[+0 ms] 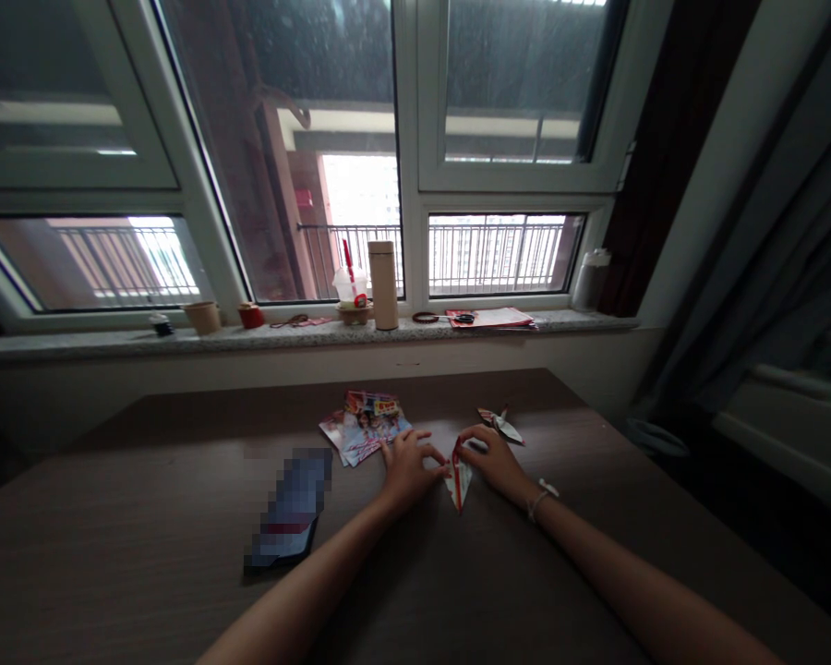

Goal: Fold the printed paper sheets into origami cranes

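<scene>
A small folded paper (460, 485), white with a red stripe, lies on the brown table with its narrow point toward me. My right hand (495, 460) pinches its upper end between thumb and fingers. At the paper's left edge is my left hand (414, 468), its fingers bent but apart and the fingertips touching or very near the paper. Another folded paper piece (504, 426), shaped like a bird, rests just beyond my right hand. Colourful printed sheets (366, 429) lie fanned beyond my left hand, close to its fingers.
A phone (291, 508), blurred out, lies on the table (145, 499) left of my left forearm. Along the windowsill (305, 338) stand paper cups (203, 318), a drink cup (350, 287), a tan bottle (383, 286), scissors (463, 319), papers (495, 319) and a grey bottle (591, 279).
</scene>
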The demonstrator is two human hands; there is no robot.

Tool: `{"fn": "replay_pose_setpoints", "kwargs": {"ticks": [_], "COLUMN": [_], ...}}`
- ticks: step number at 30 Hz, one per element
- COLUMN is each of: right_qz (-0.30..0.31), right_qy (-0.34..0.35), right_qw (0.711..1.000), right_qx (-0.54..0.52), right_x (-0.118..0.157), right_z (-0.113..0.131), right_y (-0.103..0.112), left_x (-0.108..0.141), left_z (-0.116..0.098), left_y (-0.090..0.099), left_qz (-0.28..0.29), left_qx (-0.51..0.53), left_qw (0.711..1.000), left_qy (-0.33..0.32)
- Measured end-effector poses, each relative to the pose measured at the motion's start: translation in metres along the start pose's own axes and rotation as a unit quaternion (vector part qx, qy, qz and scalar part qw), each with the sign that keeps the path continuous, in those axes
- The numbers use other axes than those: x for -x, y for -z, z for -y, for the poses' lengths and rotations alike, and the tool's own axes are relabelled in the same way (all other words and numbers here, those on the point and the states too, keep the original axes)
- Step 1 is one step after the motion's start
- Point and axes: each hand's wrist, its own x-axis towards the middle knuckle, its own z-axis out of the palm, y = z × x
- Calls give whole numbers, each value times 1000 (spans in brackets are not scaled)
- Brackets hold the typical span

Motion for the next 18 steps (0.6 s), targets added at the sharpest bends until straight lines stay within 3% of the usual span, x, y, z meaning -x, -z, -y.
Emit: {"fn": "replay_pose_setpoints", "kwargs": {"ticks": [18], "right_qz": [28], "right_qy": [25], "right_qw": [997], "right_qx": [64], "right_x": [7], "right_z": [-2], "right_y": [3], "left_x": [2], "left_z": [0], "left_y": [3], "left_qz": [-12], "left_qx": [1], "left_qw": [1000], "left_qy": [5]}}
